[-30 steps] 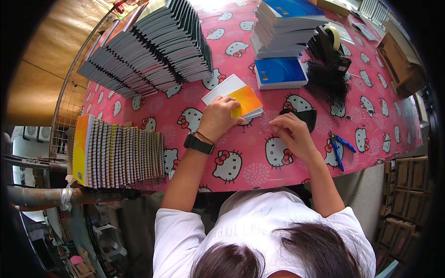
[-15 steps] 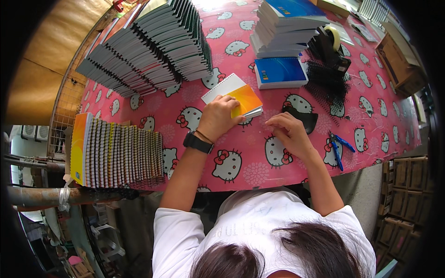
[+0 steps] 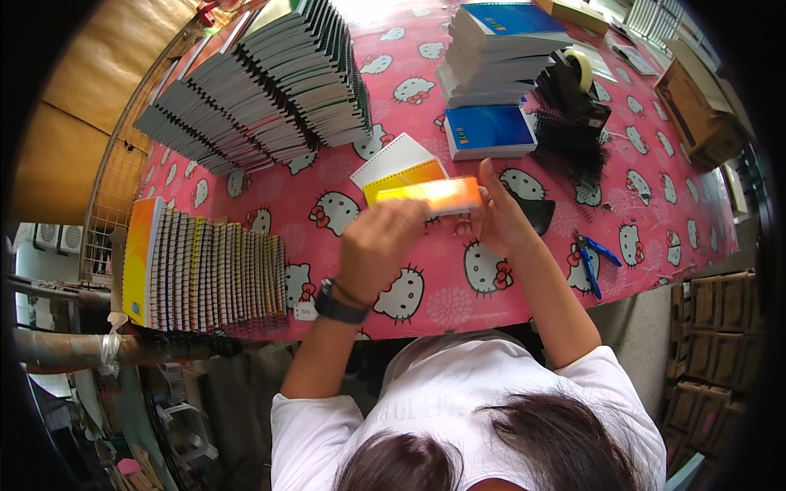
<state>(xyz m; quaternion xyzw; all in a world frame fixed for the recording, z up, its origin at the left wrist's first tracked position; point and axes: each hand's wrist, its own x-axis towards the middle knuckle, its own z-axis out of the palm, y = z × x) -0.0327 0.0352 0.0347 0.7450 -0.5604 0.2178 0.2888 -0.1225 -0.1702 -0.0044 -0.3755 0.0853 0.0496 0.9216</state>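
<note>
A small notebook (image 3: 446, 194) with a glossy orange and yellow cover is tilted up above the table, glare across its cover. My left hand (image 3: 383, 237), a black watch on its wrist, grips the notebook's left end. At the opposite end my right hand (image 3: 506, 217) holds it with the fingers beneath and the thumb raised. Under it lies another orange and yellow cover (image 3: 409, 176) with punched holes along its edge, over white punched sheets (image 3: 391, 162). A flat black piece (image 3: 536, 214) rests just past my right hand. Blue-handled cutters (image 3: 594, 262) lie farther right.
Wire-bound orange notebooks (image 3: 213, 270) stand in a row at left. Tall stacks of bound books (image 3: 270, 90) rise behind them. Blue notebooks (image 3: 491, 131) are piled at the back, beside a tape dispenser (image 3: 580, 82) and black binding coils (image 3: 577, 135). A cardboard box (image 3: 696, 102) sits far right.
My left hand has lifted a notebook off the punched sheets and tilted it, baring another cover below. My right hand has moved up and taken its right end.
</note>
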